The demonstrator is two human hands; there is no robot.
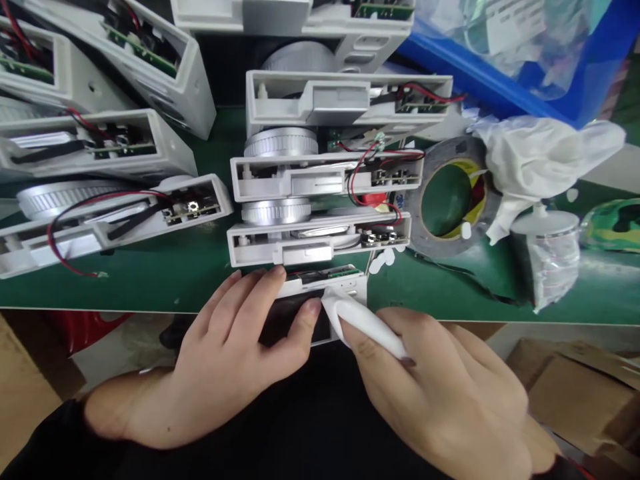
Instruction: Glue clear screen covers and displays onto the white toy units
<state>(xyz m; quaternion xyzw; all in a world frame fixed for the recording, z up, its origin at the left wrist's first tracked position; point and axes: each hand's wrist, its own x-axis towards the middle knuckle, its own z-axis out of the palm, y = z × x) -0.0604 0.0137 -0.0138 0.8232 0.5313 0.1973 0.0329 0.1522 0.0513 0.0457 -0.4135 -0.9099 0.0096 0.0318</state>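
Note:
At the table's front edge, a white device housing [354,285] with a dark glossy panel stands in front of me. My left hand [245,327] grips its left part, the fingers over the top edge and the thumb on the dark panel. My right hand [445,380] holds a white cloth [367,323], which seems wrapped around a finger. The cloth's tip touches the housing near the panel's right side. Just behind is a similar open housing [320,239] with a silver ribbed dial [276,211], a small circuit board and red and black wires.
More open housings [350,100] stand in rows behind and to the left [170,157]. On the right lie a roll of grey tape [430,233], a crumpled white cloth [545,157], a pump-top bottle [550,253] and a blue tray [500,80]. Cardboard boxes [575,393] are below the table.

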